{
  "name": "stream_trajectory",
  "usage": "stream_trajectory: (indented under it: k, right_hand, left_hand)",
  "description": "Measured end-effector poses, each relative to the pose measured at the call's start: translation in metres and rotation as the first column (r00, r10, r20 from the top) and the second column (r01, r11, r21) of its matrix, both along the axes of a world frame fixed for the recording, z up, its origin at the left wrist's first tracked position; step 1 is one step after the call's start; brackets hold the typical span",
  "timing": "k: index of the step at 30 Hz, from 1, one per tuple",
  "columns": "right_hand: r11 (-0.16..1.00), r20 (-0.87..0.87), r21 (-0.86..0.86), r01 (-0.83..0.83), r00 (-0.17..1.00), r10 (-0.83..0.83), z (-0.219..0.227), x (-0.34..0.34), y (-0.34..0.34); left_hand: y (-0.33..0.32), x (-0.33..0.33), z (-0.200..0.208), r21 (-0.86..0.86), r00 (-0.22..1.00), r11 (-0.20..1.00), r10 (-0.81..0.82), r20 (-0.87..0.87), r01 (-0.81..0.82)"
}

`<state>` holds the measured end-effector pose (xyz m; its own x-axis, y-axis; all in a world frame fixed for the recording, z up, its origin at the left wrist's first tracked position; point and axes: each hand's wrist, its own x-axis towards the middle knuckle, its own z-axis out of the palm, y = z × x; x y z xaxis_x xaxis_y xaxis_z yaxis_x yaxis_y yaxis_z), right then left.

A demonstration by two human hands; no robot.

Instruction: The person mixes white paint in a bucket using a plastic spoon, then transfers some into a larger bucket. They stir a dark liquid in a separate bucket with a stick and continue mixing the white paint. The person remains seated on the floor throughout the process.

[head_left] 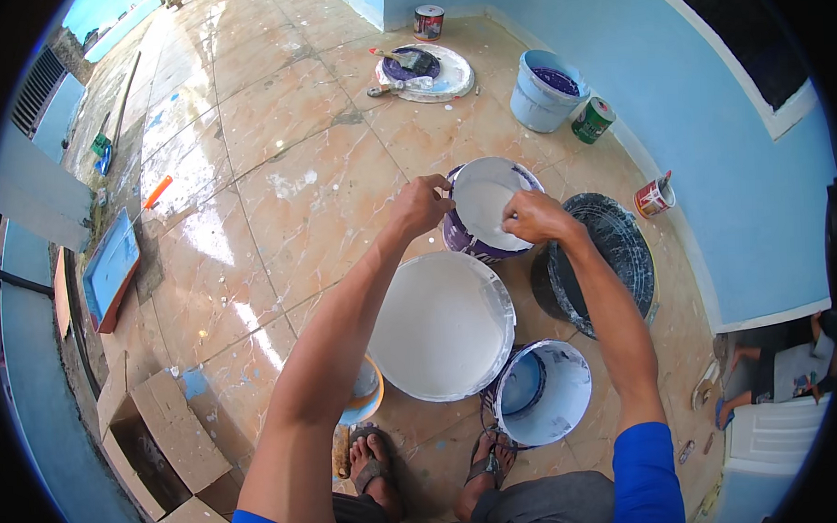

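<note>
Sleeve (645, 475) | left hand (420, 208) at bucket (462, 239) rim; right hand (537, 218) curled; grip contents unclear | apparent rim work; next needs steadiness.

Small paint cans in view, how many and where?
3: a dark-and-red one by the far wall, a green one beside the light-blue bucket, a red-and-white one nearer along the right wall. Larger containers could hide others.

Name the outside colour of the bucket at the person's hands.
Head view: the bucket looks mostly purple.
</note>
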<state>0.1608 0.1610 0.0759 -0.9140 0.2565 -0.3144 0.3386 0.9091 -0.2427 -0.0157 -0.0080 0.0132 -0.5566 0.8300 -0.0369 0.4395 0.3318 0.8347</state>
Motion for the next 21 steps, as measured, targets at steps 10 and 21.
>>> stream_trajectory:
  k: [10,21]
  right_hand:
    - [0.941,0.019,0.303,0.151,0.986,-0.165,0.008,-0.001,-0.002]
    - [0.958,-0.136,0.179,0.226,0.970,-0.203,-0.016,-0.007,-0.011]
  left_hand:
    - [-0.004,0.003,0.014,-0.061,0.999,0.998,-0.013,0.039,0.015]
    - [-0.003,0.004,0.012,-0.079,0.999,0.997,-0.015,0.028,0.017]
